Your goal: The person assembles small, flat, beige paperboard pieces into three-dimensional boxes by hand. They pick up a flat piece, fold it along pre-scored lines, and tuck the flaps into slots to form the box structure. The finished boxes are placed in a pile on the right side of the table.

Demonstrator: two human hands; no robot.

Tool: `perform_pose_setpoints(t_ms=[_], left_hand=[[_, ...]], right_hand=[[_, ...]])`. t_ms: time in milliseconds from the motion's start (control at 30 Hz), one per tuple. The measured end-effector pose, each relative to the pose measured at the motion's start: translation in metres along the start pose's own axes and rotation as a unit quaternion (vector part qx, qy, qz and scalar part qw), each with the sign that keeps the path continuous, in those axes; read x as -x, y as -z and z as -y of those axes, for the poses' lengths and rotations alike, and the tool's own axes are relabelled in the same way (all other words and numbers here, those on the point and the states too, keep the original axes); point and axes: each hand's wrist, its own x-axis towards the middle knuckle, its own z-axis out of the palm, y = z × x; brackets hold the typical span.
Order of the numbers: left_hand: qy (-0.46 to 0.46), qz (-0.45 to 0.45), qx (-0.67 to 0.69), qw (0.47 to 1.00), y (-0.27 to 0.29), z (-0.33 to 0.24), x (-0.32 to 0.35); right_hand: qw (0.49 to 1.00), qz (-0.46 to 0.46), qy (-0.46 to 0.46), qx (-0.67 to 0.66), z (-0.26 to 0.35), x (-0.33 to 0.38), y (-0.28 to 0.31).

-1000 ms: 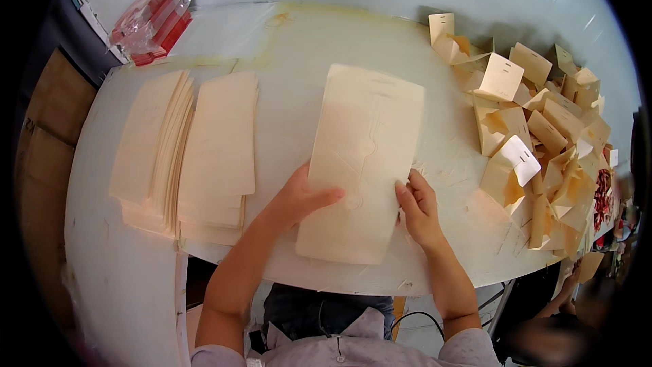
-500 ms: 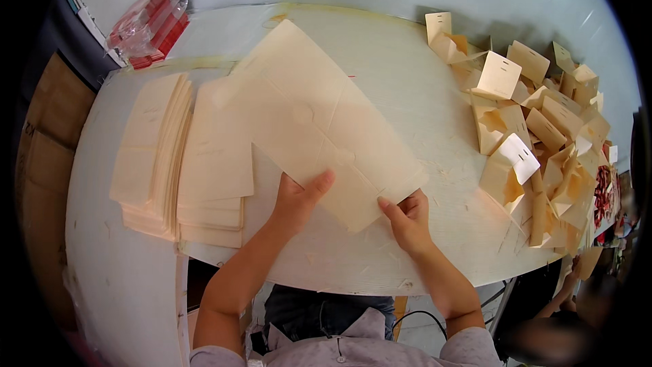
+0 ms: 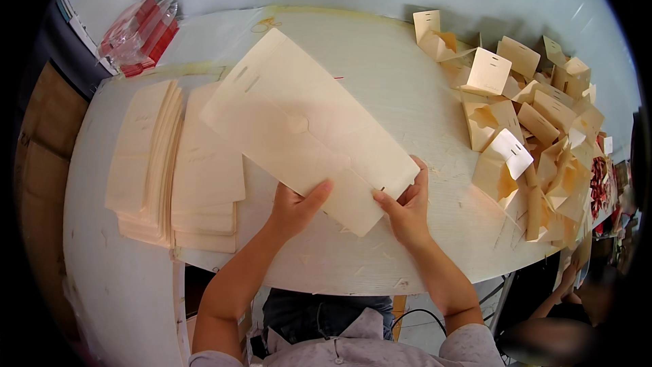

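Observation:
A long cream card sheet [image 3: 299, 122], die-cut with slots, creases and a rounded cut in its middle, is held up slanted over the table. My left hand [image 3: 296, 208] grips its lower left edge, thumb on top and fingers underneath. At its lower right end my right hand [image 3: 405, 205] pinches it, the thumb beside a small slot. To the left lie two stacks of the same flat card sheets, a thick stack [image 3: 139, 156] and a lower stack [image 3: 206, 177] next to it. The held sheet partly covers the lower stack's top.
Folded cream card holders [image 3: 492, 71] lie heaped along the table's right side. A bundle of red pieces in clear plastic [image 3: 139, 34] sits at the far left corner. Small paper scraps dot the white table [image 3: 353, 261]. Another person's arm [image 3: 560, 292] shows at lower right.
The sheet has tilted in my hands and its far end has shifted left and down, now showing two slots there. My right fingers have moved up around its edge.

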Motion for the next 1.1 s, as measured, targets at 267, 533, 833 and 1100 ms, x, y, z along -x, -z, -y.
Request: perform_pose_setpoints(t_ms=[267,533,833,1100], left_hand=[[0.042,-0.084,0.082,0.992,-0.001,0.005,-0.006],[-0.017,-0.005,-0.046,0.999,-0.003,0.002,0.0],[0.016,-0.039,0.089,0.995,-0.003,-0.008,-0.004],[-0.004,0.041,0.082,0.996,0.0,0.002,-0.002]], right_hand=[[0.973,0.155,0.085,0.15,-0.006,0.004,0.006],[0.999,0.018,-0.034,-0.014,-0.017,-0.002,0.014],[0.998,0.043,-0.05,0.004,0.011,-0.015,0.025],[0.997,0.05,0.013,0.063,0.009,-0.008,0.017]])
